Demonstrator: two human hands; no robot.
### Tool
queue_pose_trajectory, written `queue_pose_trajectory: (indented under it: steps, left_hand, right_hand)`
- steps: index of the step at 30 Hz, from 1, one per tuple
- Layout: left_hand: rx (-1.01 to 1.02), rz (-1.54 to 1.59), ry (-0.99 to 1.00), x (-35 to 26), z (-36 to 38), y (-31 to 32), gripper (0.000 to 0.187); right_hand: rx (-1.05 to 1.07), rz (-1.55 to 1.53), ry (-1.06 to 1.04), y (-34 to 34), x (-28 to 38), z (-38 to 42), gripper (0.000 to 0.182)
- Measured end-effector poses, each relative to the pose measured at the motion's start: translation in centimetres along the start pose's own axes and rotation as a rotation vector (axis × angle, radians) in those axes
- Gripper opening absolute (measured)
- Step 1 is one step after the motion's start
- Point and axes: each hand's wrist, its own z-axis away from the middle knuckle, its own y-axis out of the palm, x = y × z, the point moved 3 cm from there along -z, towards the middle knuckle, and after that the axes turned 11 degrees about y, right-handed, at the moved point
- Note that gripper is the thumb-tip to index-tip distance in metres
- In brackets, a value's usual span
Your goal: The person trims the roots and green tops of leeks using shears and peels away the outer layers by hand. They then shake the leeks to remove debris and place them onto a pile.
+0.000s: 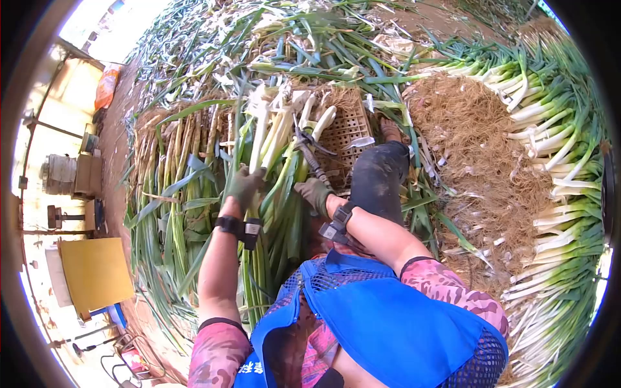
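Observation:
My left hand (244,187), in an olive glove, is closed around several leek stalks (260,132) whose white ends point away from me. Their long green leaves trail down toward my lap. To the right, my gloved right hand (314,196) has its fingers bent in, with the wrapped handle of a hooked hand tool (315,167) running up from it. The tool's dark curved head lies over the white ends of more leeks. Part of its grip is hidden by the hand. Just beyond is a tan plastic crate (345,132) with a lattice side.
Untrimmed leeks (174,155) with brown roots lie in a row at left. Loose leaves (291,39) cover the ground ahead. On the right, cleaned leeks (550,149) edge a heap of cut roots (475,149). A yellow board (97,275) stands far left. My bent knee (381,174) is beside the crate.

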Motion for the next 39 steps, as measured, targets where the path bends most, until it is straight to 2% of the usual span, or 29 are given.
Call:
queue_pose_trajectory:
  steps: [1,3,5,6,7,8,9,10,11,13,14,15,16,17,18,20,21,22,23,25,27,28,29,31,32,33,35,37,39]
  left_hand:
    - [0.015,0.007,0.021,2.7,-0.7,0.7,0.043]
    - [-0.068,-0.193,0.099,3.5,-1.1,0.6,0.041]
    - [-0.148,-0.426,0.117,2.2,-1.7,0.2,0.038]
    - [-0.042,-0.568,0.084,0.5,-2.0,-0.3,0.041]
    - [0.002,-0.354,0.124,1.6,-2.8,0.0,0.049]
    - [0.027,-0.369,0.231,6.6,-5.7,0.4,0.06]
    - [0.099,-0.394,0.253,6.2,-5.3,1.1,0.069]
    - [0.098,-0.628,0.141,3.9,-4.9,1.8,0.079]
    - [0.084,-0.7,0.083,1.5,-4.3,2.5,0.067]
    - [0.056,-0.835,0.023,1.8,-4.7,2.6,0.059]
    - [0.088,-0.833,-0.027,1.7,-5.0,2.2,0.054]
    - [0.119,-0.833,-0.082,1.2,-4.8,1.5,0.05]
    - [0.09,-0.77,-0.021,1.2,-4.8,0.6,0.043]
    - [0.074,-0.551,0.081,1.7,-4.5,-0.2,0.041]
    - [0.07,-0.394,0.046,4.2,-5.6,-1.5,0.04]
    - [0.102,-0.075,-0.012,3.2,-4.5,-2.7,0.035]
    - [0.126,0.082,-0.095,0.0,-2.3,-3.1,0.032]
    - [0.13,0.135,-0.052,-0.3,-1.8,-3.8,0.032]
    - [0.123,0.189,-0.01,-0.5,-1.3,-4.8,0.032]
    - [0.114,0.197,0.052,-1.6,0.3,-6.3,0.023]
    - [0.01,0.319,-0.049,-2.7,2.0,-6.4,0.025]
    - [0.043,0.349,-0.083,-2.4,2.2,-6.5,0.025]
    - [0.079,0.38,-0.112,-1.7,2.2,-6.5,0.025]
    - [0.059,0.388,-0.075,-0.4,1.8,-5.8,0.027]
    - [0.079,0.4,-0.075,-0.5,2.1,-5.4,0.027]
    - [0.098,0.413,-0.076,-0.7,2.4,-5.0,0.028]
    - [0.103,0.435,-0.064,-1.3,2.7,-4.5,0.03]
    - [0.086,0.398,-0.005,-2.2,3.0,-4.3,0.032]
    - [0.072,0.401,0.066,-3.2,3.3,-4.3,0.028]
  right_hand:
    - [-0.033,-0.093,0.043,0.0,0.1,-0.2,0.019]
    - [-0.028,-1.042,0.471,-0.7,-0.2,1.2,0.027]
    - [-0.083,-1.239,0.465,-4.4,2.0,5.0,0.029]
    - [-0.136,-1.138,0.371,-3.3,1.2,4.8,0.032]
    - [-0.204,-1.035,0.291,-2.5,0.1,4.4,0.035]
    - [-0.084,-0.652,0.323,-3.9,0.2,4.6,0.043]
    - [0.059,-0.367,0.393,-3.6,-0.6,3.2,0.052]
    - [0.06,-0.255,0.397,-5.9,1.0,4.2,0.05]
    - [0.074,-0.144,0.398,-8.4,3.5,5.7,0.05]
    - [-0.201,-0.191,0.226,-10.7,4.4,6.5,0.056]
    - [-0.342,0.052,0.194,-11.6,4.3,6.6,0.071]
    - [-0.361,0.119,0.258,-11.5,3.5,6.4,0.075]
    - [-0.378,0.184,0.322,-11.0,2.5,6.1,0.079]
    - [-0.395,0.248,0.385,-10.6,1.5,5.8,0.083]
    - [-0.186,0.233,0.466,-10.8,1.5,5.8,0.086]
    - [-0.125,0.102,0.668,-10.6,-0.2,3.9,0.084]
    - [-0.086,0.032,0.759,-10.4,-0.6,2.7,0.083]
    - [-0.095,-0.233,0.639,-12.0,-0.4,3.2,0.062]
    - [-0.404,-0.28,0.434,-11.8,-0.6,2.7,0.055]
    - [-0.493,-0.249,0.474,-14.1,0.4,3.6,0.063]
    - [-0.631,-0.148,0.476,-15.9,0.2,3.5,0.068]
    - [-0.515,-0.008,0.632,-16.6,-0.7,2.9,0.065]
    - [-0.551,0.074,0.579,-15.8,-2.7,2.0,0.059]
    - [-0.903,0.441,0.326,-14.4,-1.9,3.6,0.058]
    - [-0.927,0.35,0.189,-13.8,-1.7,3.5,0.051]
    - [-0.517,-0.009,0.387,-14.3,1.3,4.8,0.042]
    - [-0.3,-0.525,0.35,-7.7,-2.1,2.3,0.039]
    - [-0.039,-1.161,0.591,-4.1,-2.5,0.3,0.035]
    - [0.012,-1.479,0.447,-1.0,-4.5,-3.0,0.032]
